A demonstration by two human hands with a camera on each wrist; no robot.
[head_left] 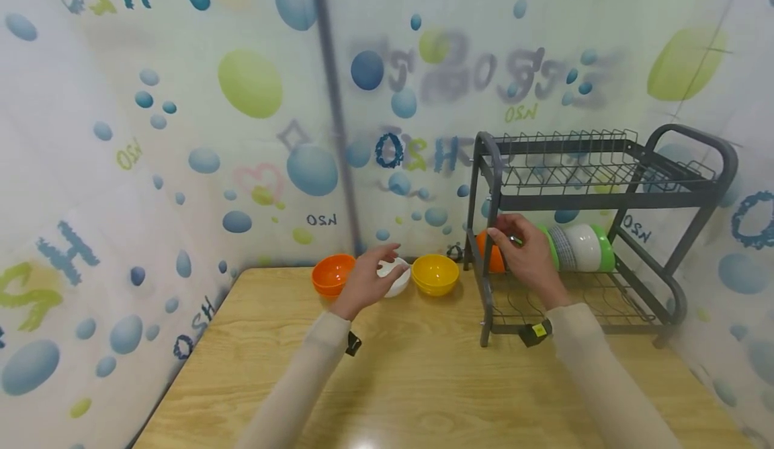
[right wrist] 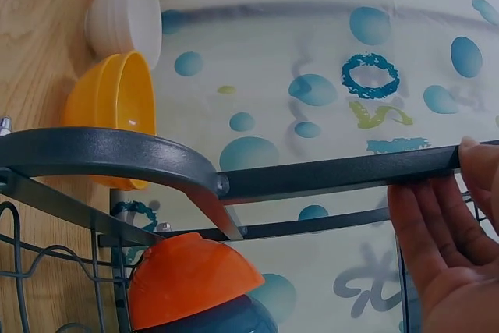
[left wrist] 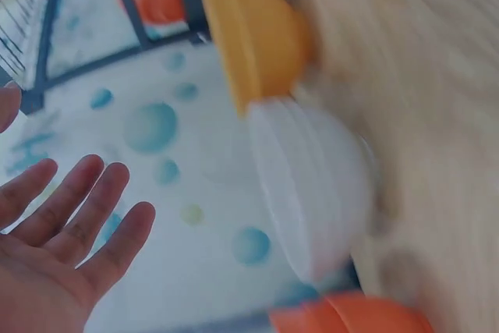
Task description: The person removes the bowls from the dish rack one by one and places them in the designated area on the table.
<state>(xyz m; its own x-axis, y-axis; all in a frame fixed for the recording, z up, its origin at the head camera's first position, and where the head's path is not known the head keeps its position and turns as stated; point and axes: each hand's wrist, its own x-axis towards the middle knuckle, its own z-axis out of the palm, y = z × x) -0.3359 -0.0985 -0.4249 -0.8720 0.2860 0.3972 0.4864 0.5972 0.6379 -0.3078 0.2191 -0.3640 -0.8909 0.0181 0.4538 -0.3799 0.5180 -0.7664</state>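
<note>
We seem partway: some bowls (head_left: 585, 249) lie in the rack (head_left: 605, 201), other bowls (head_left: 435, 274) wait on the tabletop (head_left: 423, 368). Our left hand (head_left: 365, 279) is spread; our right hand (head_left: 532, 257) pinches the rack.

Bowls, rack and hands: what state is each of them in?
Dish rack, standing upright.
Right hand, apparently gripping the rack's front left post.
Left hand, relaxed, holding nothing.
Orange bowls on the table, upright, nested.
White bowls, upright, apparently nested.
Yellow bowls, upright, nested.
Racked bowls, on edge.
</note>
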